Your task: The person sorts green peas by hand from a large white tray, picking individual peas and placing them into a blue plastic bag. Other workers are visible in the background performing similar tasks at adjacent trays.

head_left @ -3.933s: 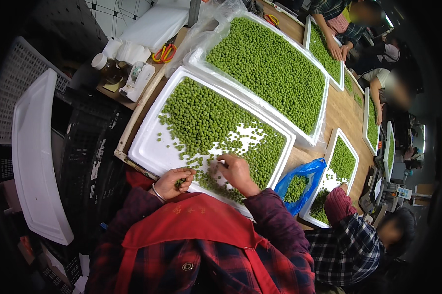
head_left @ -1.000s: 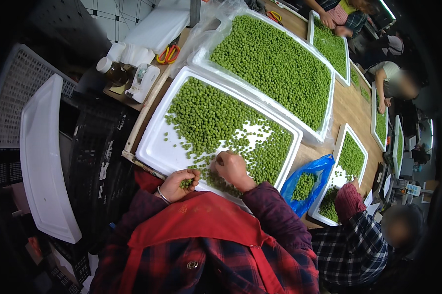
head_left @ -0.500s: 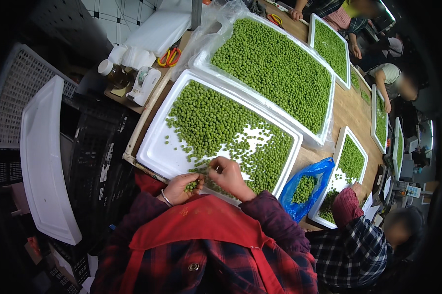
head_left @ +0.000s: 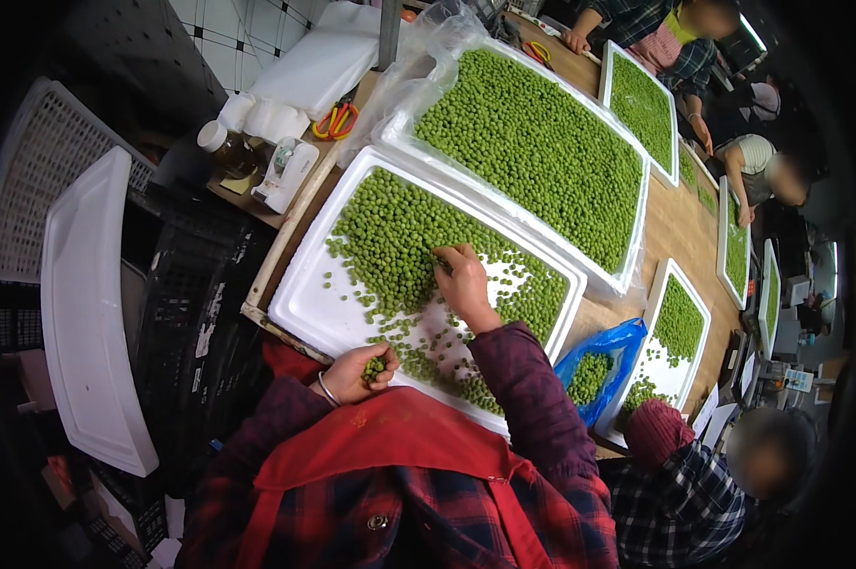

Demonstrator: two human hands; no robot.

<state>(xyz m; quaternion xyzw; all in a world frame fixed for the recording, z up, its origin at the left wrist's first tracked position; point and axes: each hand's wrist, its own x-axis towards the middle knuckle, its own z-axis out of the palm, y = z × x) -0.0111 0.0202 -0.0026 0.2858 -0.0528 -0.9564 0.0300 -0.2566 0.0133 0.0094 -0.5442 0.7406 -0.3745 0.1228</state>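
A shallow white foam tray (head_left: 304, 294) lies in front of me, with green peas (head_left: 390, 237) heaped toward its far left and scattered thinly elsewhere. My left hand (head_left: 354, 374) is cupped around several peas at the near edge of the tray; a bracelet circles that wrist. Over the tray's middle, my right hand (head_left: 466, 284) reaches to the right side of the heap. Its fingers are bent together at the peas, and whatever is between the fingertips is hidden from view.
Beyond stands a larger plastic-lined tray of peas (head_left: 542, 152). At right are a blue bag (head_left: 627, 346) holding peas and another tray (head_left: 679, 379), with a co-worker (head_left: 674, 493) beside it. Scissors (head_left: 336, 121), a jar (head_left: 227, 152) and a white foam lid (head_left: 86, 313) sit at left.
My right hand has moved from beside my left hand, forward and right to the pea heap. My left hand stays near the tray's edge, still cupping peas.
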